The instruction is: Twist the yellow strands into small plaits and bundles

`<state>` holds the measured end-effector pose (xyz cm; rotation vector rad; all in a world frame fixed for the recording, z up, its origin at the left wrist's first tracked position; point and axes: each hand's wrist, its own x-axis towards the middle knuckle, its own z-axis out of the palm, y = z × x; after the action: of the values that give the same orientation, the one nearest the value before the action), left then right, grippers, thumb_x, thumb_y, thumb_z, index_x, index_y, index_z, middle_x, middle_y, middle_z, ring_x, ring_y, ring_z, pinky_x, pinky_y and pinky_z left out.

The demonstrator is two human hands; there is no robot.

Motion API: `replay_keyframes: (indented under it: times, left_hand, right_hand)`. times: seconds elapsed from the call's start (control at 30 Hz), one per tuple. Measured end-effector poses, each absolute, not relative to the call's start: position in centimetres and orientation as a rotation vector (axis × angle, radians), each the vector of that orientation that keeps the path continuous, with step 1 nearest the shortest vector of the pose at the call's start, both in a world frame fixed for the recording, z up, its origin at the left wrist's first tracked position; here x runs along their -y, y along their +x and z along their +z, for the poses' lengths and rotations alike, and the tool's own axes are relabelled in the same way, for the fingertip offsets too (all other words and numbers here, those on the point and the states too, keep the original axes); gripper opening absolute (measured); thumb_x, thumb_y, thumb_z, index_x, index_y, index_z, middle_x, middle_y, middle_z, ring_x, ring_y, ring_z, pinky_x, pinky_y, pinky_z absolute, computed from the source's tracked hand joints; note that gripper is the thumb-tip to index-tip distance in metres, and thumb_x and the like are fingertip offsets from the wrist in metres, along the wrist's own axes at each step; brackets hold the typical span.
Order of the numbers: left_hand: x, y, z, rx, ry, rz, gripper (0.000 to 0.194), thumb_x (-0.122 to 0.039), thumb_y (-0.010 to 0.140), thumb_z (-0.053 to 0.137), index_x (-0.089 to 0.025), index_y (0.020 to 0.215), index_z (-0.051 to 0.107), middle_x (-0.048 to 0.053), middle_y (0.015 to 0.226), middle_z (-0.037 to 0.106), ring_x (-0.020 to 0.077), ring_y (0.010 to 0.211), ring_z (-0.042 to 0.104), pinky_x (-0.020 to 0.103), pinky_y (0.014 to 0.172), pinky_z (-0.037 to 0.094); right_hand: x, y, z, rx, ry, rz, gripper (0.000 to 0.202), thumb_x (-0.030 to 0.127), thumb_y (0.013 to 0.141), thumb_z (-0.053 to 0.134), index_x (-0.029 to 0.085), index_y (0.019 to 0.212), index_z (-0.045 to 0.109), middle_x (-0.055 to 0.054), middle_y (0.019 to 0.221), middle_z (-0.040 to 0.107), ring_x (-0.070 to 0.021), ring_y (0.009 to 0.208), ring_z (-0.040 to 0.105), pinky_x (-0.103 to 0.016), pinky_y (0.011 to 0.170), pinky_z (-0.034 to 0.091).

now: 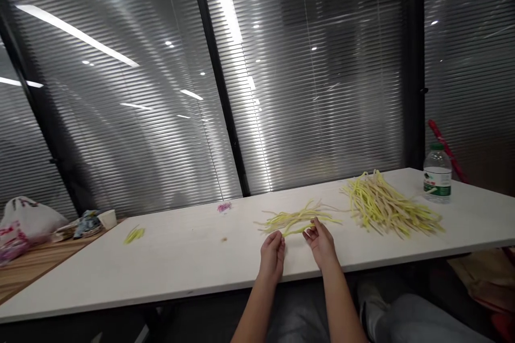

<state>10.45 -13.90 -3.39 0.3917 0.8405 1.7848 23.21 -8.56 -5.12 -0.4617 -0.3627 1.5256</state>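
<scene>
- Strand [295, 231], yellow-green, spans your two hands above the white table [181, 262].
- Left hand [272, 254]: fingers curled closed, pinching one end.
- Right hand [319, 244]: fingers half bent, thumb and fingertips apparently gripping farther along; the two-handed hold probably keeps the strand straight.
- Small bunch [298, 217] lies just beyond your fingers, large heap [388, 206] to the right, presumably for easy reach.
- Short pieces [134, 234] sit well apart at left, presumably for separation.
- Near edge passes beneath your forearms; leftward room is broad, rightward room limited by heap and bottle [438, 177].
</scene>
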Motion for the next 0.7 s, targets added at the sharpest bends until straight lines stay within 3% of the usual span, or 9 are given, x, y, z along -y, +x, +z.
replay_keyframes:
  times: [0.2,0.47,0.7]
  left_hand:
    - [13.7,10.4,-3.6,-0.811,0.391,1.774,0.011,-0.002,0.070,0.068,-0.011,0.074,0.064,0.002,0.070,0.061,0.0048,0.059,0.058,0.011,0.061,0.050]
    - [13.8,10.7,-3.8,-0.736,0.396,1.751,0.015,-0.004,0.064,0.073,-0.011,0.073,0.063,0.002,0.071,0.062,0.0047,0.059,0.058,0.012,0.060,0.049]
    - [13.4,10.6,-4.2,-0.716,0.429,1.730,0.018,-0.004,0.060,0.075,-0.010,0.071,0.062,0.002,0.069,0.062,0.0047,0.058,0.057,0.013,0.059,0.048]
  right_hand:
    - [8.6,23.1,-5.4,0.484,-0.448,1.471,0.034,0.043,0.058,0.079,0.019,0.075,0.060,0.005,0.056,0.058,-0.0105,0.053,0.058,-0.027,0.058,0.050]
    - [9.3,22.6,-5.4,0.317,-0.327,1.480,0.041,0.043,0.053,0.081,0.019,0.063,0.049,0.013,0.044,0.043,-0.0037,0.041,0.044,-0.023,0.054,0.047]
    - [9.8,22.7,-5.4,0.276,-0.274,1.462,0.045,0.043,0.055,0.080,0.019,0.061,0.043,0.013,0.045,0.041,-0.0027,0.039,0.040,-0.021,0.049,0.044]
